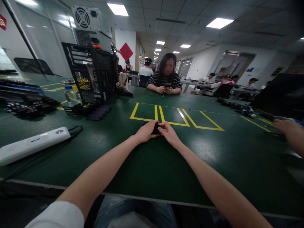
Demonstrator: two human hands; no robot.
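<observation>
Both of my hands meet over the middle of the green table [147, 161]. Between them is a small black object [155, 128], mostly covered by my fingers, so its kind cannot be made out. My left hand [147, 131] wraps round it from the left with bent fingers. From the right, my right hand [168, 133] pinches its edge with thumb and fingertips. Just beyond my hands, yellow tape outlines [173, 115] mark the tabletop.
At left lie a white device with a black cable [35, 144], a water bottle [70, 95] and an open black computer case [91, 74]. A person [166, 76] sits opposite with a phone. Another person's hand [285, 126] is at right, near cables [237, 107].
</observation>
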